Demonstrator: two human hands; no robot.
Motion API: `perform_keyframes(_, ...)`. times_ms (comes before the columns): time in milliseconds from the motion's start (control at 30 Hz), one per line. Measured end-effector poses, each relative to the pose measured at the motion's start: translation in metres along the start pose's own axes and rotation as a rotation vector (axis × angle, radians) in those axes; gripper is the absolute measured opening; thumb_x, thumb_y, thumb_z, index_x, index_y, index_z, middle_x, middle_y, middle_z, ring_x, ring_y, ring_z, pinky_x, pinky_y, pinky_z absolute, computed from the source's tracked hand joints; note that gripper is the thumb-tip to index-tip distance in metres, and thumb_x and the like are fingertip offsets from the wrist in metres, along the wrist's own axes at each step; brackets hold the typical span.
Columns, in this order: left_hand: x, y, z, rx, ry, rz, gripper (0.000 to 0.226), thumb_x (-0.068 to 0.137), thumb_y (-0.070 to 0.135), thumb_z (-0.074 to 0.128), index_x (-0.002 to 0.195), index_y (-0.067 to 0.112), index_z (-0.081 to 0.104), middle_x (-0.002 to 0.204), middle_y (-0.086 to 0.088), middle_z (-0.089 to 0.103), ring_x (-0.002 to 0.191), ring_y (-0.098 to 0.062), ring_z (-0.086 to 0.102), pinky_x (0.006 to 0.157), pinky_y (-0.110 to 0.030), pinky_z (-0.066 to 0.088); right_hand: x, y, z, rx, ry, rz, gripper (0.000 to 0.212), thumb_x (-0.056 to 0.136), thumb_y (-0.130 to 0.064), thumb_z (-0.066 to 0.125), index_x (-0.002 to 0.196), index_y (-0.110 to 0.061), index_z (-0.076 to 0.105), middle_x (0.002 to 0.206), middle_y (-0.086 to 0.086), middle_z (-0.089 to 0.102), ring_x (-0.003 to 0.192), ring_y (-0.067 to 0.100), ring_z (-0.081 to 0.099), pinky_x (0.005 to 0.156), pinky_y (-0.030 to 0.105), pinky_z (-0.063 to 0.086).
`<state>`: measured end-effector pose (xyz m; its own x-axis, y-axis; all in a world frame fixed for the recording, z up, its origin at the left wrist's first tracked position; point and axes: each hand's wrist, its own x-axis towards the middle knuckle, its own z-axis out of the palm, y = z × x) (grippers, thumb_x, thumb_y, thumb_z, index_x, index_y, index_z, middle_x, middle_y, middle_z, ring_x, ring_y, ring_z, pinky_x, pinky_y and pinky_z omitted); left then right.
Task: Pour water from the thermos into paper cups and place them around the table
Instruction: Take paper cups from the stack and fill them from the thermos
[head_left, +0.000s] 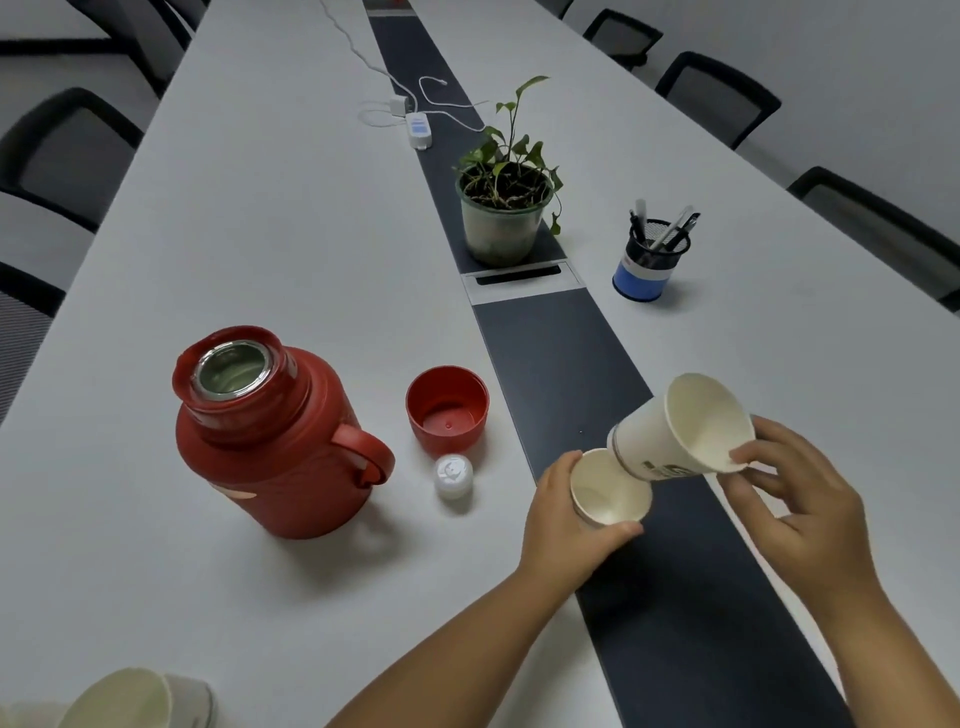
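Note:
A red thermos (270, 441) stands open on the white table (260, 234), its handle turned right. Its red lid cup (448, 409) sits mouth-up beside it, with a small white stopper (454, 475) just in front. My left hand (566, 514) grips a white paper cup (609, 493) above the dark centre strip. My right hand (800, 499) pinches the rim of a second paper cup (685, 426), tilted on its side with its base at the mouth of the first. More paper cups (140, 699) lie at the bottom left corner.
A potted plant (505, 213) stands on the dark centre strip (550, 353). A blue mesh pen holder (652, 262) is to its right. A white power strip with cables (418, 130) lies farther back. Black chairs (719, 98) line both long sides.

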<state>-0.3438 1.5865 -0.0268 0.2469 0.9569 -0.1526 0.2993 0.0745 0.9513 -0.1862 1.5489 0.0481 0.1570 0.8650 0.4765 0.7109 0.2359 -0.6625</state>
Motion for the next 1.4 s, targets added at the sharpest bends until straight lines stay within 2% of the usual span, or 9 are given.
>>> perform_keyframes(67,0.001,0.004,0.006,0.0,0.018,-0.011,0.079,0.059,0.029,0.081,0.125,0.025,0.039,0.126,0.006,0.048,0.114,-0.011,0.046,0.096,-0.028,0.044,-0.007,0.004,0.0,-0.058,0.038,0.033,0.028,0.072,-0.039,0.062,0.081,-0.014,0.055,0.109,0.004,0.058,0.092,0.02,0.058,0.079,-0.005,0.038)
perform_keyframes(133,0.0,0.004,0.006,0.024,-0.004,-0.02,0.087,0.061,0.028,0.082,0.132,0.023,0.032,0.133,0.004,0.042,0.122,-0.014,0.041,0.1,-0.026,0.039,-0.015,0.006,0.0,-0.104,0.057,0.069,0.03,0.067,-0.028,0.076,0.078,-0.015,0.051,0.106,0.007,0.054,0.094,0.031,0.058,0.078,-0.005,0.038)
perform_keyframes(300,-0.023,-0.008,-0.017,0.173,-0.026,-0.102,0.096,0.076,0.025,0.072,0.144,0.022,0.005,0.154,0.004,0.012,0.141,-0.015,0.015,0.113,-0.029,0.02,-0.027,-0.012,-0.002,-0.007,0.052,0.034,0.03,0.062,-0.041,0.063,0.076,-0.027,0.04,0.116,0.012,0.053,0.107,0.002,0.043,0.077,-0.002,0.04)
perform_keyframes(433,-0.089,-0.044,-0.053,0.316,0.152,-0.118,0.068,0.086,0.025,0.058,0.142,0.019,0.02,0.152,0.003,0.019,0.14,-0.011,0.018,0.111,-0.019,0.016,-0.044,-0.034,0.025,0.103,-0.115,0.066,0.057,0.054,-0.012,0.084,0.071,-0.034,0.035,0.12,-0.006,0.047,0.115,0.014,0.044,0.08,0.006,0.043)
perform_keyframes(533,-0.154,-0.079,-0.077,0.442,0.24,-0.158,0.056,0.088,0.024,0.055,0.138,0.016,0.031,0.15,0.002,0.023,0.139,-0.01,0.018,0.107,-0.011,0.013,-0.069,-0.06,0.064,0.328,-0.311,0.176,0.066,0.049,-0.007,0.085,0.082,-0.043,0.041,0.113,-0.027,0.045,0.106,-0.008,0.045,0.077,0.006,0.044)
perform_keyframes(600,-0.195,-0.093,-0.089,0.596,0.284,-0.137,0.054,0.077,0.021,0.069,0.126,0.009,0.049,0.14,-0.009,0.042,0.131,-0.018,0.04,0.102,-0.016,0.032,-0.087,-0.076,0.092,0.406,-0.426,0.221,0.073,0.048,-0.011,0.084,0.095,-0.046,0.04,0.11,-0.024,0.045,0.103,-0.009,0.047,0.08,0.005,0.042)
perform_keyframes(733,-0.259,-0.111,-0.098,0.898,0.328,-0.088,0.053,0.044,0.024,0.089,0.09,0.006,0.071,0.102,-0.013,0.07,0.094,-0.029,0.068,0.067,-0.038,0.056,-0.113,-0.108,0.143,0.373,-0.621,0.245,0.08,0.049,-0.024,0.071,0.122,-0.023,0.038,0.112,-0.014,0.043,0.102,0.002,0.045,0.088,0.018,0.036)
perform_keyframes(933,-0.322,-0.132,-0.099,0.976,0.319,-0.188,0.045,0.074,0.036,0.043,0.094,0.009,0.072,0.108,-0.009,0.069,0.101,-0.024,0.066,0.075,-0.037,0.056,-0.131,-0.146,0.195,0.314,-0.739,0.072,0.081,0.062,-0.011,0.076,0.131,-0.003,0.035,0.126,0.005,0.037,0.118,0.014,0.036,0.095,0.03,0.037)
perform_keyframes(1400,-0.342,-0.139,-0.102,0.972,0.376,-0.117,0.039,0.066,0.039,0.061,0.093,0.012,0.073,0.107,-0.003,0.07,0.101,-0.017,0.066,0.093,-0.028,0.042,-0.138,-0.152,0.205,0.229,-0.67,-0.029,0.063,0.065,0.0,0.073,0.122,0.001,0.045,0.118,0.018,0.045,0.107,0.024,0.047,0.086,0.024,0.037)
